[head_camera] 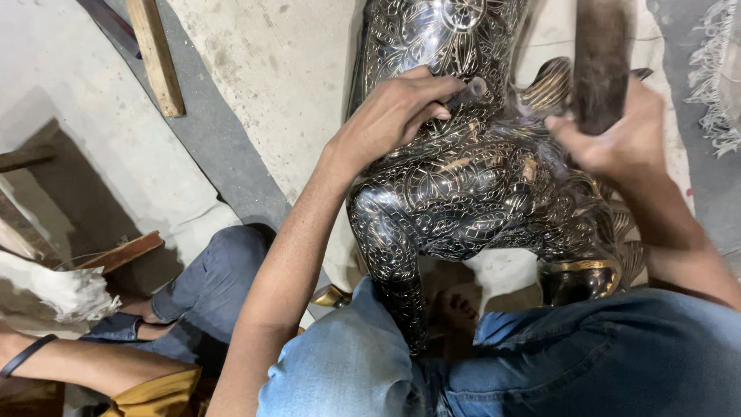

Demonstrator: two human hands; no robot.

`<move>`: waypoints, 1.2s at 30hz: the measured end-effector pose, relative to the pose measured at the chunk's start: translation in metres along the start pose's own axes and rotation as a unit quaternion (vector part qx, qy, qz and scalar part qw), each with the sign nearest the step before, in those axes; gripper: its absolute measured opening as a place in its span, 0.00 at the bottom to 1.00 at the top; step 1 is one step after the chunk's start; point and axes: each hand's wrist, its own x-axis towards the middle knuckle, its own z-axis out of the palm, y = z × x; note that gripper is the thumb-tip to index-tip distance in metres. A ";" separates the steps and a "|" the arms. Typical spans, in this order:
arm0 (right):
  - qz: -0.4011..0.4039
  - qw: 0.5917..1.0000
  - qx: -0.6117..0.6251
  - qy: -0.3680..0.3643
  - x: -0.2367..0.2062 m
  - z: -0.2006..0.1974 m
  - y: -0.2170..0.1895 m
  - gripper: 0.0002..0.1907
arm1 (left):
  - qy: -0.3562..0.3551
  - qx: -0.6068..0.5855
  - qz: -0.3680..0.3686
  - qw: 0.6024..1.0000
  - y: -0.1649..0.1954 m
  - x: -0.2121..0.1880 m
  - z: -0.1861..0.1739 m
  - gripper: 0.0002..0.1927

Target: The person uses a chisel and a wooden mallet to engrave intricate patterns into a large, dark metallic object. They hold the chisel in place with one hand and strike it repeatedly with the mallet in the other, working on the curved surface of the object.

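Observation:
A large black metal animal figure (471, 185), engraved all over with fine golden floral lines, lies across my knees on a pale cloth. My left hand (394, 112) rests on its body and pinches a small dark chisel (467, 93) against the surface. My right hand (617, 135) grips a thick dark wooden mallet (600, 58), blurred by motion, just right of the chisel. My jeans (540, 363) fill the lower frame.
A pale cloth (270, 69) covers the grey floor under the figure. A wooden plank (157, 54) lies upper left. Another person's legs in jeans (208, 282) and a sandalled foot (116, 328) are at lower left, beside a white rag (69, 293). Fringed fabric (718, 69) lies at right.

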 end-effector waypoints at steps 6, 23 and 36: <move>0.000 0.994 0.099 0.042 -0.002 0.005 0.015 0.12 | 0.007 -0.022 0.022 0.999 -0.004 0.001 0.001 0.18; 0.037 0.993 -0.111 0.010 0.007 0.008 0.000 0.15 | 0.010 -0.016 0.024 1.000 -0.010 0.003 0.007 0.20; 0.019 0.998 -0.060 -0.031 0.010 0.001 0.011 0.15 | 0.005 -0.007 0.033 0.999 -0.010 0.006 0.007 0.19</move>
